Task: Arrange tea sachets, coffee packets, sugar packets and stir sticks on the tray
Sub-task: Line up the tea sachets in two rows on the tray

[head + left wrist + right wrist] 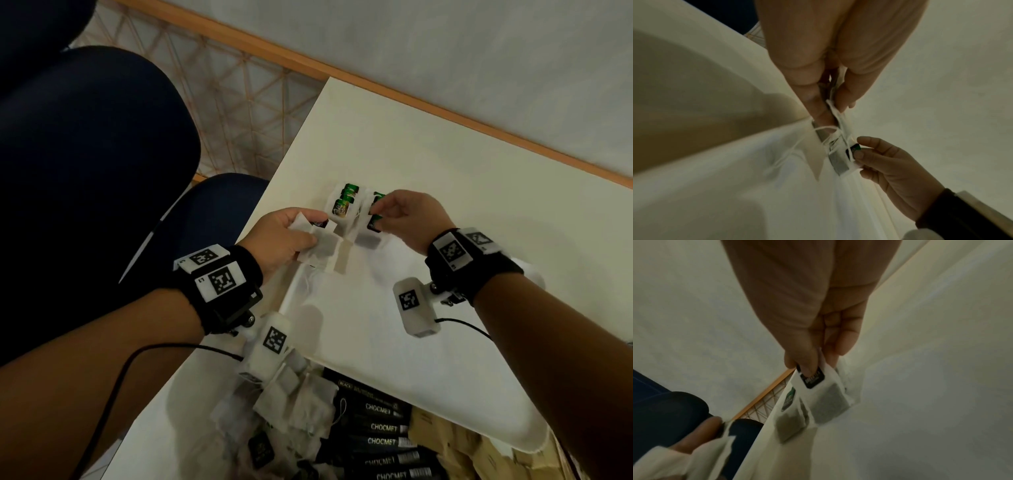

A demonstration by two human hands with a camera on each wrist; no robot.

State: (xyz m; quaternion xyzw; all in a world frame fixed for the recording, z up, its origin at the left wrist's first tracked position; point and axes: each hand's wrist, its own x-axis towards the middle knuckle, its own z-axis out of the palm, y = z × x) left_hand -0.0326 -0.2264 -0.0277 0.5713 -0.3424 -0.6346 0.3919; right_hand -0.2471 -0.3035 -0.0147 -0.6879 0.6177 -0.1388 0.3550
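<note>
the tea sachet [371, 214] under the right hand lies at the far left corner of the white tray [394, 342], its long axis running from the near side to the far side of the tray, green-and-black tag end up by the fingertips. the right hand [409, 219] pinches that tag between thumb and forefinger, the other fingers curled in loosely. just left of it a small stack of sachets [344, 205] with green tags lies on the same line, touching or nearly touching its neighbour. the left hand [279, 238] is at the tray's left edge, fingers curled round a bunch of white sachets [320, 245], one dark tag poking out toward the stack. the tray sits on a pale table [428, 147]. near the person a heap of loose sachets [294, 404] lies beside dark packets [383, 442] printed chocmet, lying crosswise, and tan packets [455, 445] to their right.
</note>
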